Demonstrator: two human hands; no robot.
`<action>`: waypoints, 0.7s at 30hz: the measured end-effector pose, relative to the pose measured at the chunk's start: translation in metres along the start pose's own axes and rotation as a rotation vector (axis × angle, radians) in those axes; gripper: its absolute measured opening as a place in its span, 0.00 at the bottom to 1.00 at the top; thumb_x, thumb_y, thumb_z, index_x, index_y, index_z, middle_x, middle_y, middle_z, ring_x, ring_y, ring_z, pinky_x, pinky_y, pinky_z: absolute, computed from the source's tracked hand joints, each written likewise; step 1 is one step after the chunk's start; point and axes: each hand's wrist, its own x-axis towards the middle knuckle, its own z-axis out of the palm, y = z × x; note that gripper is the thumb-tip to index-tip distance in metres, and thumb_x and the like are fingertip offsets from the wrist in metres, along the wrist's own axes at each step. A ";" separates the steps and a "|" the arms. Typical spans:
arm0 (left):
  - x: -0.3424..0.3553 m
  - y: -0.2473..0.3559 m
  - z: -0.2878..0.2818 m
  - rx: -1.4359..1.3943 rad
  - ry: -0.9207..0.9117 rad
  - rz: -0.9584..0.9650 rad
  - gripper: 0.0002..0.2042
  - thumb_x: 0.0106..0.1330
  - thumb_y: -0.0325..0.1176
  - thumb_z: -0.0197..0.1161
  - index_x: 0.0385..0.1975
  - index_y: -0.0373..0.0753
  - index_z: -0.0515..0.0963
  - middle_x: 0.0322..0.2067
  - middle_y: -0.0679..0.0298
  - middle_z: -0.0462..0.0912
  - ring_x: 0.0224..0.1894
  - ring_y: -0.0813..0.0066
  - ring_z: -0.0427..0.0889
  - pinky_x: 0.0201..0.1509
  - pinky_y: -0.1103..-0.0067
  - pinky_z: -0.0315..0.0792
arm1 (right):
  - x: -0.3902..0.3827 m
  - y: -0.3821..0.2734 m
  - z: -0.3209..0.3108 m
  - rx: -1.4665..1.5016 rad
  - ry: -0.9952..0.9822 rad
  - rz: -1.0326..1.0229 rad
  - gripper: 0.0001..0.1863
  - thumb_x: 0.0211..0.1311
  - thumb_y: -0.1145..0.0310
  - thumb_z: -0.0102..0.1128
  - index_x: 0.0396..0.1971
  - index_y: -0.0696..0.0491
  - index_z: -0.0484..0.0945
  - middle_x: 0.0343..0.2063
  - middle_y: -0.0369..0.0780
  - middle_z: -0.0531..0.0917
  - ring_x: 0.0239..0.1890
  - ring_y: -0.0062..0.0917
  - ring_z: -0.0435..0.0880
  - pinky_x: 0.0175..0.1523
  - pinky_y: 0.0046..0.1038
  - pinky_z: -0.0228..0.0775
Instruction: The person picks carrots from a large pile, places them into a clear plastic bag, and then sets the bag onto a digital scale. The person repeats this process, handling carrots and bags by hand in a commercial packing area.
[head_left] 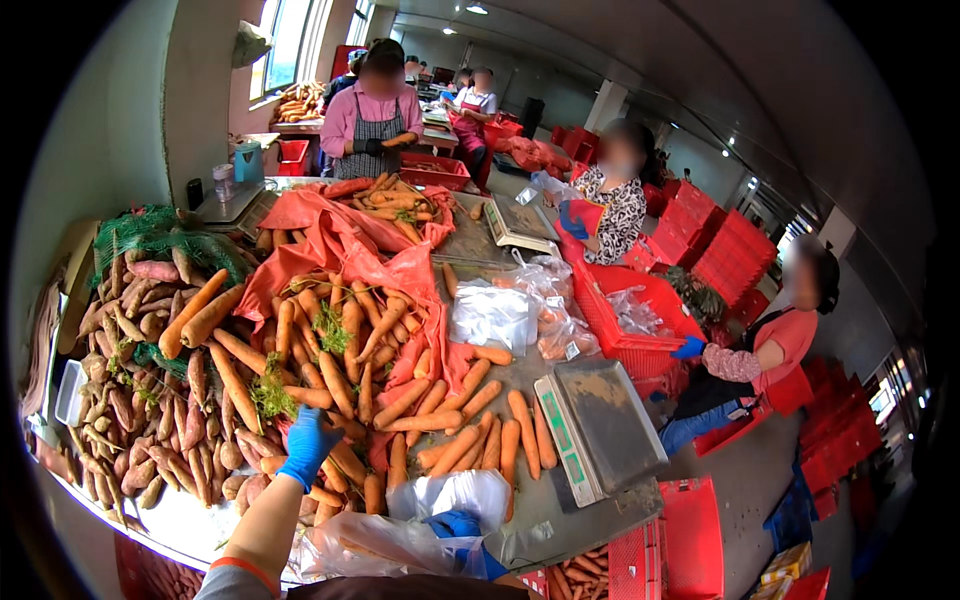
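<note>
The carrots (352, 345) lie in a loose heap at the middle of the table (470, 240), some with leafy green tops, on and around a crumpled red sheet (350, 238). The left hand (308, 445), in a blue glove, reaches onto the near side of the heap; its fingertips are hard to see, so I cannot tell whether it grips a carrot. The right hand (457, 524), also blue-gloved, is at a clear plastic bag (365, 538) by the near edge, partly covered by it; I cannot tell how firmly it closes. More carrots lie just beside, near a scale (612, 420) on the right. Sweet potatoes (145, 410) pile up on the left, below a green net (165, 240). Across the table, a co-worker (370, 115) holds a carrot.
</note>
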 end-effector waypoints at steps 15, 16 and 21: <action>-0.077 0.003 0.002 -0.971 -0.248 -0.353 0.22 0.52 0.27 0.68 0.48 0.32 0.71 0.36 0.64 0.78 0.35 0.79 0.75 0.39 0.84 0.72 | -0.004 0.013 -0.009 0.720 -0.056 0.468 0.12 0.62 0.66 0.53 0.40 0.57 0.80 0.37 0.39 0.82 0.40 0.20 0.78 0.47 0.21 0.67; -0.070 0.008 -0.010 -1.026 -0.216 -0.408 0.22 0.53 0.27 0.67 0.48 0.32 0.71 0.36 0.65 0.78 0.35 0.79 0.75 0.39 0.85 0.72 | -0.003 0.005 -0.021 0.952 -0.009 0.487 0.13 0.63 0.66 0.52 0.41 0.58 0.79 0.38 0.38 0.81 0.41 0.19 0.77 0.48 0.21 0.67; -0.028 0.056 -0.061 -1.323 -0.056 -0.381 0.16 0.59 0.32 0.62 0.47 0.36 0.74 0.36 0.70 0.78 0.27 0.87 0.70 0.28 0.90 0.63 | 0.024 0.010 -0.065 0.530 0.317 0.295 0.13 0.62 0.69 0.53 0.44 0.58 0.76 0.39 0.38 0.80 0.40 0.22 0.77 0.46 0.24 0.68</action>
